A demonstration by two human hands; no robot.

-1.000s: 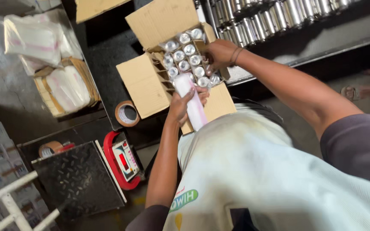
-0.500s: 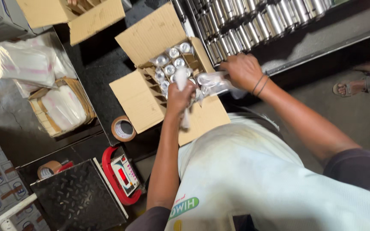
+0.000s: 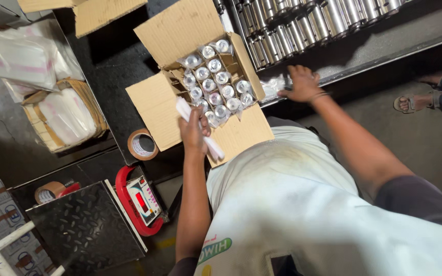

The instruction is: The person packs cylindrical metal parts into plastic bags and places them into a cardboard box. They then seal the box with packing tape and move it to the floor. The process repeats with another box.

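My left hand (image 3: 194,132) is closed around a white wrapped cylinder (image 3: 212,146) held just in front of an open cardboard box (image 3: 155,105). The box holds several metal cylinders in clear plastic bags (image 3: 214,82), standing upright in rows. My right hand (image 3: 300,84) reaches to the right of the box, fingers spread over a bagged piece (image 3: 273,87) at the edge of a dark shelf (image 3: 384,43). Whether that hand grips the bag cannot be made out.
Rows of bare shiny metal cylinders (image 3: 303,18) lie on the shelf behind. A tape roll (image 3: 142,144) sits by the box, another (image 3: 50,191) near a red weighing scale (image 3: 139,202). Stacks of plastic bags (image 3: 52,102) lie left. Someone's sandalled foot (image 3: 410,104) is at right.
My right hand has left the box and moved right onto the shelf edge. My left hand with the white cylinder has pulled back from the box toward me.
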